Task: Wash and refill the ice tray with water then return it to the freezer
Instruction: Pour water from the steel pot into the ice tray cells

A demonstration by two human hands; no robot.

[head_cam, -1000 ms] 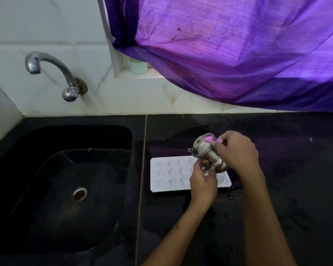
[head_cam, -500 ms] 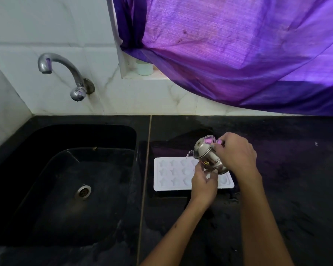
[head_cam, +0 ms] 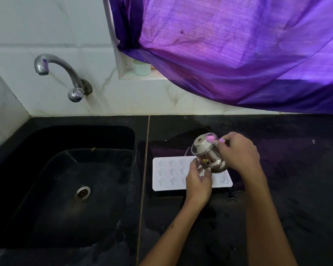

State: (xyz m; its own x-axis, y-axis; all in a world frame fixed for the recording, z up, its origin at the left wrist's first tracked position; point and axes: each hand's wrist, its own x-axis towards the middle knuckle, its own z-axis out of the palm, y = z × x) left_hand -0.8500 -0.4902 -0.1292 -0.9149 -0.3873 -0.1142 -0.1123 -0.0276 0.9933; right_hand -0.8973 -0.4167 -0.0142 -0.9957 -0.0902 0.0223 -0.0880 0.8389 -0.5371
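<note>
Pouring: our right hand (head_cam: 238, 152) grips the small steel jug (head_cam: 208, 156), tilted to fill the white star-moulded ice tray (head_cam: 167, 173).
Steadying: our left hand (head_cam: 198, 183), fingers loosely curled, touches the jug's underside.

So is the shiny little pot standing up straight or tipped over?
Tipped. The steel pot leans with its top toward the sink side, over the white ice tray, gripped by the right hand and steadied by the left hand.
</note>
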